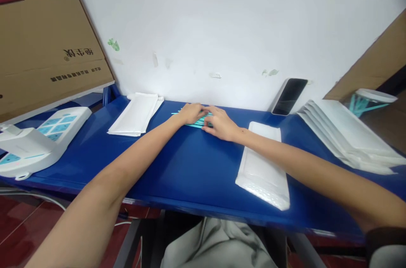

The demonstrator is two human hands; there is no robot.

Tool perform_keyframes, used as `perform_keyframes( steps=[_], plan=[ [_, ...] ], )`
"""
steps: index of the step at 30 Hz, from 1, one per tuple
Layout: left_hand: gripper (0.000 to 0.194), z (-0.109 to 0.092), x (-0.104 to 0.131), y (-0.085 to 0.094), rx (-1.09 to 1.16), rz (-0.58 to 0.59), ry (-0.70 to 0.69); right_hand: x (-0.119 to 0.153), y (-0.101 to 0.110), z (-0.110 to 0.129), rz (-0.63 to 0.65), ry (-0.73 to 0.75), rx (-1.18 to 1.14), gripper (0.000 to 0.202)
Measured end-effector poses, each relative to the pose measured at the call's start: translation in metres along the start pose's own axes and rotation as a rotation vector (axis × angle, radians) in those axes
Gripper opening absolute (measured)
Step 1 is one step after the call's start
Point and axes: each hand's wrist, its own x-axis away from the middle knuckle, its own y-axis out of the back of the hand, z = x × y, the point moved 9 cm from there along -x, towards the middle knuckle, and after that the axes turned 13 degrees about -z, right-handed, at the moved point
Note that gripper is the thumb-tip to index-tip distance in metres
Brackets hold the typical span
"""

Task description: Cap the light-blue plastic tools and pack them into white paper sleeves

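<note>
Several thin teal sticks [199,122] lie on the blue table [190,166] near the wall, partly hidden by my hands. My left hand [191,113] rests over their left part, fingers bent toward the right. From the other side my right hand [221,123] curls its fingers around the right ends of the sticks. The fingertips of both hands nearly meet. Under my right forearm lies a white padded envelope [264,175]. More white envelopes [135,113] are at the left of my hands.
A white power strip [68,126] with a plugged-in adapter sits at the left. A phone [289,96] leans on the wall. At the right are stacked envelopes [355,132] and a clear cup [369,101] with teal sticks. Cardboard [47,39] stands at the left.
</note>
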Motion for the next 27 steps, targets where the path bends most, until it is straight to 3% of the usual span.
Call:
perform_keyframes(
  steps=[4, 9, 12, 15, 19, 21, 24, 27],
  plan=[
    [0.060, 0.007, 0.007, 0.001, 0.070, 0.046, 0.120, -0.004, -0.013, -0.034, 0.010, -0.203, -0.077, 0.038],
    [0.056, 0.002, 0.027, 0.004, 0.062, 0.014, 0.089, -0.006, -0.025, -0.035, 0.093, -0.245, -0.223, 0.043],
    [0.056, 0.004, 0.038, 0.000, 0.055, 0.023, 0.103, -0.008, -0.003, -0.022, 0.031, -0.132, -0.319, 0.042],
    [0.056, 0.010, 0.044, -0.002, 0.035, 0.034, 0.155, 0.001, 0.037, -0.015, 0.002, -0.032, -0.353, 0.046],
    [0.053, 0.010, 0.044, 0.003, 0.025, -0.007, 0.141, 0.044, 0.083, -0.023, 0.244, -0.099, -0.432, 0.051],
    [0.052, 0.009, 0.044, 0.006, 0.025, -0.029, 0.124, 0.074, 0.103, -0.029, 0.362, -0.078, -0.315, 0.066],
    [0.049, 0.005, 0.044, 0.010, 0.057, -0.064, 0.090, 0.115, 0.115, -0.038, 0.480, 0.008, -0.011, 0.085],
    [0.053, 0.002, 0.044, 0.011, 0.076, -0.079, 0.052, 0.134, 0.105, -0.033, 0.510, 0.105, 0.115, 0.098]
  ],
)
